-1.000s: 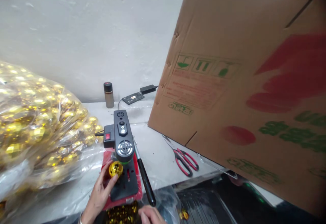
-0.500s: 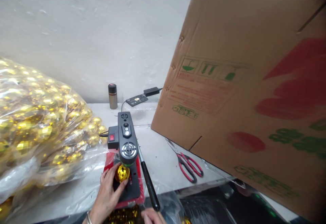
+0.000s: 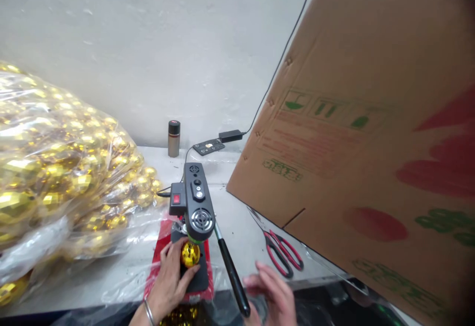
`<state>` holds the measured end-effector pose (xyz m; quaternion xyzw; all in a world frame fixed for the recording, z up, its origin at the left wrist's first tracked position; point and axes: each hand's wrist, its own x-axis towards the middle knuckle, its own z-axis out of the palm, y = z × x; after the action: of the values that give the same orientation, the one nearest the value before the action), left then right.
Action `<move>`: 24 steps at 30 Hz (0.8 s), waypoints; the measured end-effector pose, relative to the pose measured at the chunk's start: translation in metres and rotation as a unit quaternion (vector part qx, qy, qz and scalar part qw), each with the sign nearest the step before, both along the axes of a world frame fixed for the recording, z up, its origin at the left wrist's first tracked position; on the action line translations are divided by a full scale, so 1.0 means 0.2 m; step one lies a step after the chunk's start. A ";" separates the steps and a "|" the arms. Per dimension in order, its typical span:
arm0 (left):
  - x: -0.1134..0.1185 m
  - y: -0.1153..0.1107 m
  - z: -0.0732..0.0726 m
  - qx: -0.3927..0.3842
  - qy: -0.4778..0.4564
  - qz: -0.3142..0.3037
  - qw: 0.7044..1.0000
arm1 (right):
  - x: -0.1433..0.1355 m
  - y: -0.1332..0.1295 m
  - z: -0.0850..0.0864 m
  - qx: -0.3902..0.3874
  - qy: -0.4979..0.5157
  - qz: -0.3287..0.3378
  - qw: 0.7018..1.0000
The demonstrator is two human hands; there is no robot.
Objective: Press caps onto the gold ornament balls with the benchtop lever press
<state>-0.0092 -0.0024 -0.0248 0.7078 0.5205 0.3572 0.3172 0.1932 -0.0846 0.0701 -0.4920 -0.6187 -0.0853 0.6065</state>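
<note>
My left hand (image 3: 171, 272) holds a shiny gold faceted ball (image 3: 190, 255) between thumb and fingers, beneath the round front end of a black bench press (image 3: 199, 202). The ball is over the press's dark base plate (image 3: 200, 280), which lies on a red sheet (image 3: 158, 256). From the press's right side a lever with a black handle (image 3: 233, 276) slants down towards me. Beside the handle's lower end is my right hand (image 3: 272, 291), fingers stretched and apart. Its thumb is close to the handle tip; whether they touch I cannot tell.
A large clear bag of gold balls (image 3: 74, 177) fills the left. Red-handled scissors (image 3: 284, 252) lie before a big cardboard box (image 3: 334, 167) on the right. A dark-capped bottle (image 3: 173, 139) and a black power adapter (image 3: 230, 135) sit by the wall. More gold pieces (image 3: 181, 314) show below the table edge.
My right hand has come up further into view and its fingers have spread. My left hand still holds the gold ball under the press. The whole view has shifted slightly.
</note>
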 end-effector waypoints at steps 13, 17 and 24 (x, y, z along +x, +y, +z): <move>0.02 -0.02 0.04 -0.030 -0.017 -0.012 0.999 | -0.25 0.29 0.35 0.098 -0.048 0.060 0.992; 0.02 -0.03 0.05 -0.019 -0.013 -0.003 1.000 | -0.25 0.30 0.23 0.122 -0.069 0.041 0.989; 0.03 -0.03 0.07 -0.022 0.002 -0.005 1.000 | -0.31 0.28 0.19 0.113 -0.009 0.009 0.994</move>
<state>-0.0035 -0.0082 -0.0108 0.7036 0.5258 0.3426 0.3334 0.1316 -0.0287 0.1074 -0.4141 -0.6151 -0.1534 0.6532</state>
